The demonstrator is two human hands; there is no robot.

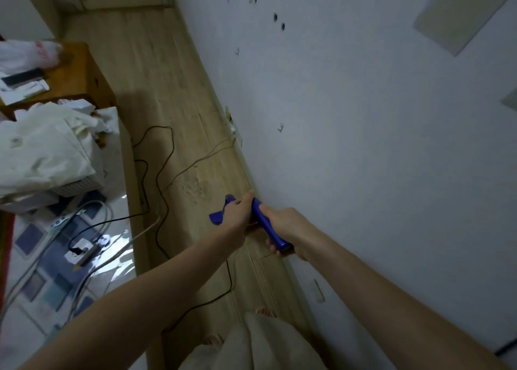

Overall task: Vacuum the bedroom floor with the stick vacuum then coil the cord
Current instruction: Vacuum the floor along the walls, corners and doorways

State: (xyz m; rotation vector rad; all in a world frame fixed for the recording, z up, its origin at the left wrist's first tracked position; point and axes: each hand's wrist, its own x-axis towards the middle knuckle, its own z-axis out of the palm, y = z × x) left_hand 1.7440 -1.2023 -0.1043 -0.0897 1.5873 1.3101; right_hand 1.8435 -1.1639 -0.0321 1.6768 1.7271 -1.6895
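A blue stick vacuum (261, 218) points down along the wooden floor (156, 70) close to the white wall. My left hand (237, 213) grips its upper shaft, and the blue head (216, 217) shows just left of that hand. My right hand (282, 229) grips the handle end, nearer to me. A black cord (161, 173) snakes over the floor from a white power strip (81, 250) and passes under my left forearm; its join to the vacuum is hidden.
A bed or table edge with a patterned plastic cover (50, 257) runs along the left, with piled white cloth (47, 145) and a wooden stand (81, 75) behind. A grey cable (204, 157) leads to a wall outlet (233, 129). My bare feet (264, 312) stand below.
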